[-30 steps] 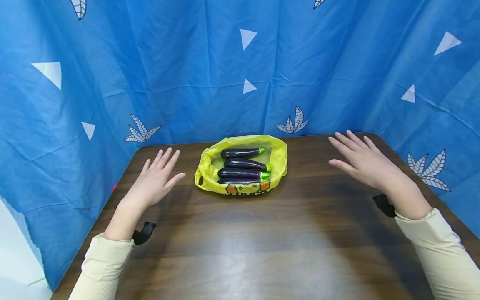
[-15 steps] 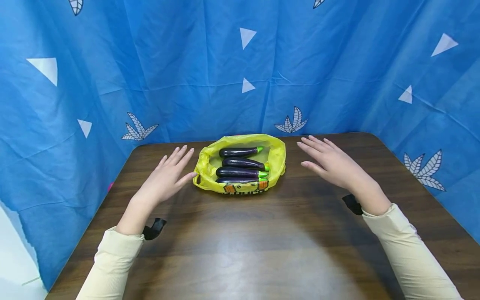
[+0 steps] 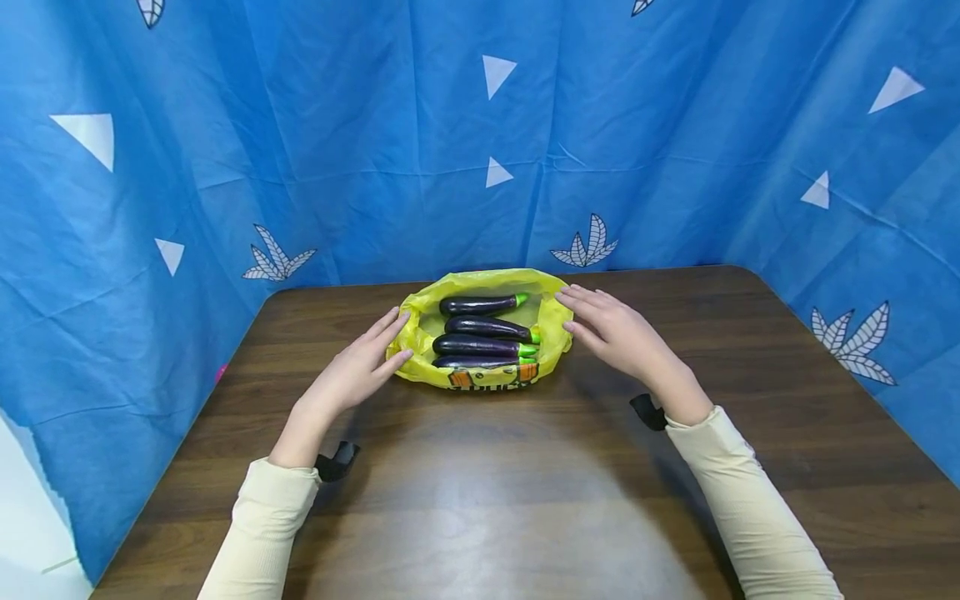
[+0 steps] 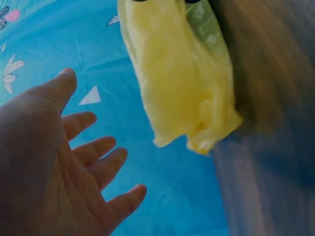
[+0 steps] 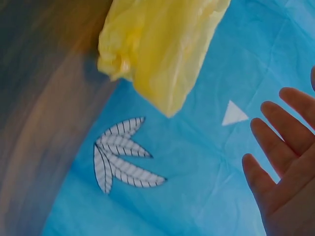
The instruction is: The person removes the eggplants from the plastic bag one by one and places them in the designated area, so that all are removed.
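Observation:
A yellow plastic bag [image 3: 557,333] stands at the far middle of the table with its mouth wide and several dark purple eggplants [image 3: 483,325] lying inside, green stem ends to the right. My left hand [image 3: 352,372] is at the bag's left side, fingers extended. At the right side is my right hand [image 3: 621,335], its fingers also extended. Both wrist views show a gap between hand and bag: the left palm [image 4: 64,172] and the right palm [image 5: 295,196] face the yellow plastic without gripping it.
The brown wooden table [image 3: 480,483] reaches back to a blue curtain [image 3: 337,125] printed with white triangles and leaves. Black straps [image 3: 339,461] show at the wrists. Part of a white surface [image 3: 33,508] appears at the lower left.
Both hands have moved inward, the left one rightward and the right one leftward, from well apart to either side of the bag. Bag and eggplants have stayed in place.

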Tool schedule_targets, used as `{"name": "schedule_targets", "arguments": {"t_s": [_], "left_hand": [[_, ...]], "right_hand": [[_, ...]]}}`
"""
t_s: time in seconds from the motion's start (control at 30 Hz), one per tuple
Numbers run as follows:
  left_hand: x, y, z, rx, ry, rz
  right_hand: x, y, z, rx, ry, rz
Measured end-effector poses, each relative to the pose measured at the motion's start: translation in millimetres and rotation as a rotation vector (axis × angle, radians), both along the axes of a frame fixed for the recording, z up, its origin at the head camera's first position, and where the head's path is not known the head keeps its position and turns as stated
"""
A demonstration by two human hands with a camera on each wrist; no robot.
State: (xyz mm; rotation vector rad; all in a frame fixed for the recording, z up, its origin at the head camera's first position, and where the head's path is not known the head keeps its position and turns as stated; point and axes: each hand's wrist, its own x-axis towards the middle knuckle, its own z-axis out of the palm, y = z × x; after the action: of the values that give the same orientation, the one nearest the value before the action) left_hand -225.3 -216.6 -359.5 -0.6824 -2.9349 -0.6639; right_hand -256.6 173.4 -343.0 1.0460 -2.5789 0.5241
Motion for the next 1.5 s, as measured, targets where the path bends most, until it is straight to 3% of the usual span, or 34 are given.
{"name": "schedule_targets", "arguments": {"t_s": [0.27,0.6,0.93,1.07,1.33,1.5], "left_hand": [[-3.0,1.5,-14.9,0.012,-0.049,0.005],[-4.9,0.1,-29.9,0.028,-0.014,-0.004],[-9.9,0.8,-36.5,0.094,-0.064,-0.024],[-12.6,3.1,-37.3,0.11,-0.037,-0.027],[-18.5,6.6,-40.1,0.203,0.016,0.008],[-21.8,4.5,-43.2,0.277,0.017,0.02]], "right_hand": [[-6.7,-21,-16.6,-0.004,-0.087,-0.001],[-14.6,-40,-35.1,-0.014,-0.119,0.049],[-22.4,-52,-46.0,-0.068,-0.185,0.066],[-27.6,-57,-51.4,-0.16,-0.192,0.077],[-37.9,-65,-61.8,-0.511,-0.276,-0.001],[-42.6,-68,-65.0,-0.542,-0.335,-0.044]]}}
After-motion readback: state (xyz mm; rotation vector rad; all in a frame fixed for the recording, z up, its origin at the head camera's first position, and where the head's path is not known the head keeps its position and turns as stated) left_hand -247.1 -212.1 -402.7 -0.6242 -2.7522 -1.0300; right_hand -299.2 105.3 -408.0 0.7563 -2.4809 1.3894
